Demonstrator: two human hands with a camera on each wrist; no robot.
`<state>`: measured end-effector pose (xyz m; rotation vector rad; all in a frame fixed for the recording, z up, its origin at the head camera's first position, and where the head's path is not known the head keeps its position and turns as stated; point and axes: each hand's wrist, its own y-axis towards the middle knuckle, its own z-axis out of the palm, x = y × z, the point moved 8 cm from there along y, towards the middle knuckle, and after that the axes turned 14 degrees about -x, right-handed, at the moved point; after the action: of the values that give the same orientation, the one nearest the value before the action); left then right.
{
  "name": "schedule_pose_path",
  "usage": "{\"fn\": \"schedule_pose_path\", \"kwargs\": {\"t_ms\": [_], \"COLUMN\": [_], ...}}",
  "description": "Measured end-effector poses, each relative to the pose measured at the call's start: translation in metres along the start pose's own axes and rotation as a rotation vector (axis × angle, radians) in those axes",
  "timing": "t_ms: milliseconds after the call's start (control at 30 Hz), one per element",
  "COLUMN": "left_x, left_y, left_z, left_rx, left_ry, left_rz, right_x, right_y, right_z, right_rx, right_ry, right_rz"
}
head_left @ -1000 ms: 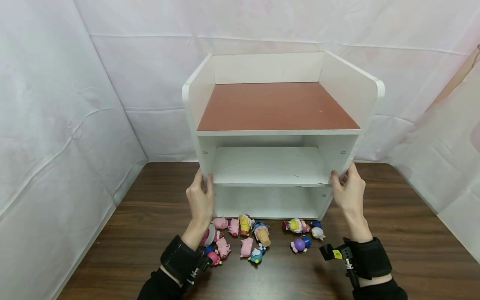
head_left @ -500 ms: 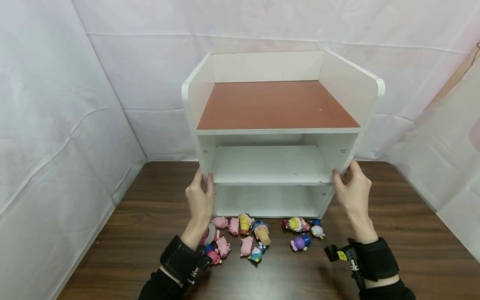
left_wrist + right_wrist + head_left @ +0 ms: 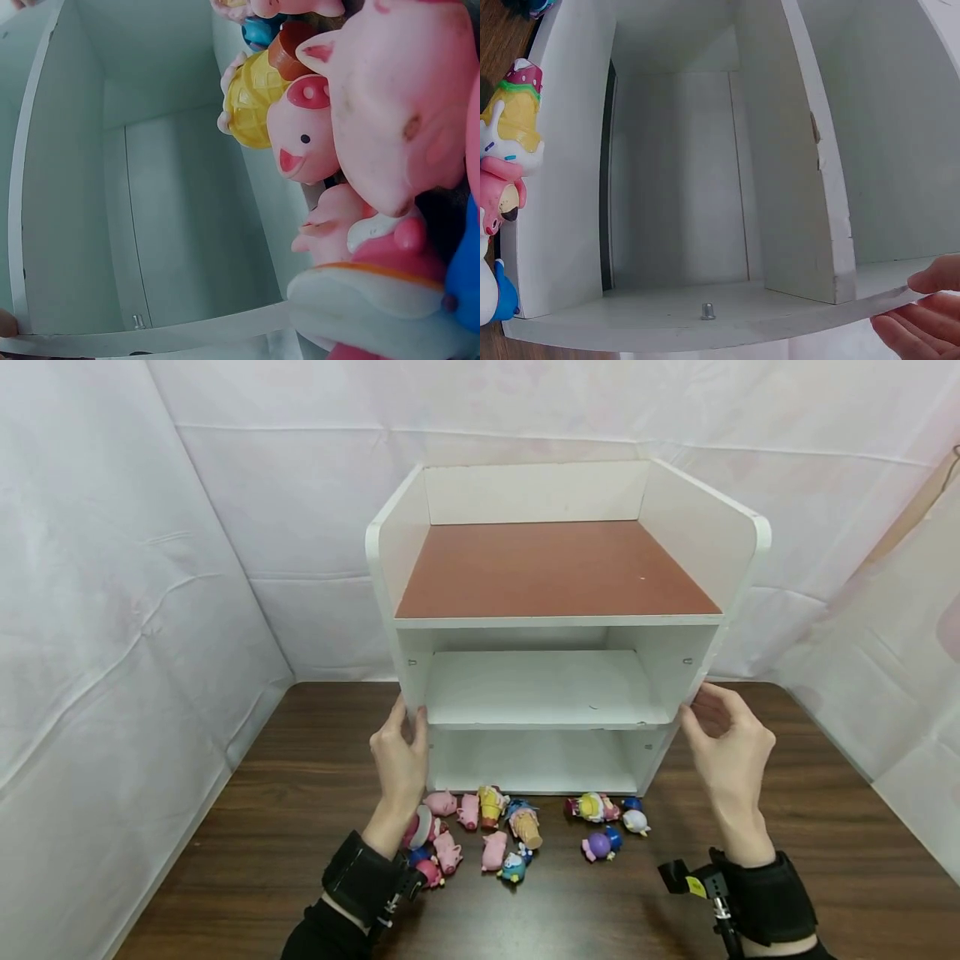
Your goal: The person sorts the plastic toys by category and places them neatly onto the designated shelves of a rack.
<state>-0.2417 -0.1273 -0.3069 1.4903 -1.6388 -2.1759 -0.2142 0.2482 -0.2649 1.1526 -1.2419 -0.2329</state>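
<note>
A white shelf unit point(image 3: 547, 622) with a brown top panel point(image 3: 555, 572) stands on the wooden table point(image 3: 247, 827). My left hand point(image 3: 401, 760) grips its left side panel, thumb at the front edge, fingers behind. On the right, my right hand point(image 3: 729, 752) holds the edge of the other side panel by the fingertips; the right wrist view puts the thumb point(image 3: 939, 274) inside the edge and the fingers outside. Small toy figures lie in front of the unit: several pink pigs point(image 3: 493, 852), an ice-cream-cone figure point(image 3: 525, 827), a yellow one point(image 3: 491, 807) and a teal one point(image 3: 513, 867).
More toys lie right of centre: a yellow-and-pink figure point(image 3: 592, 808), a purple-and-blue one point(image 3: 597, 847) and a white-and-blue one point(image 3: 635, 821). A metal shelf pin point(image 3: 708, 311) sticks out inside the side panel. White cloth point(image 3: 150, 610) surrounds the table.
My right hand has slid outward to the right, its thumb now only at the panel's outer edge. The left hand, the unit and the toys have stayed in place.
</note>
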Motion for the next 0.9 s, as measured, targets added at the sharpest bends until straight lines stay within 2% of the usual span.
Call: {"fn": "schedule_pose_path", "kwargs": {"t_ms": [233,367,533,900], "left_x": [0.000,0.001,0.001,0.001], "left_y": [0.000,0.000,0.000,-0.001], "left_z": [0.000,0.000,-0.001,-0.001], "left_rx": [-0.014,-0.015,-0.014,-0.011], "left_ry": [-0.004,-0.006,-0.006,-0.006], "left_rz": [0.003,-0.006,-0.005,-0.009], "right_x": [0.007,0.010,0.018,0.030], "right_y": [-0.004,-0.011,-0.024,-0.063], "right_z": [-0.016,-0.021,-0.019,-0.001], "right_rx": [-0.053,-0.035,0.044,0.288], "right_ry": [0.013,0.018,0.022,-0.021], "right_rz": [-0.009,-0.031,-0.110,-0.274]}}
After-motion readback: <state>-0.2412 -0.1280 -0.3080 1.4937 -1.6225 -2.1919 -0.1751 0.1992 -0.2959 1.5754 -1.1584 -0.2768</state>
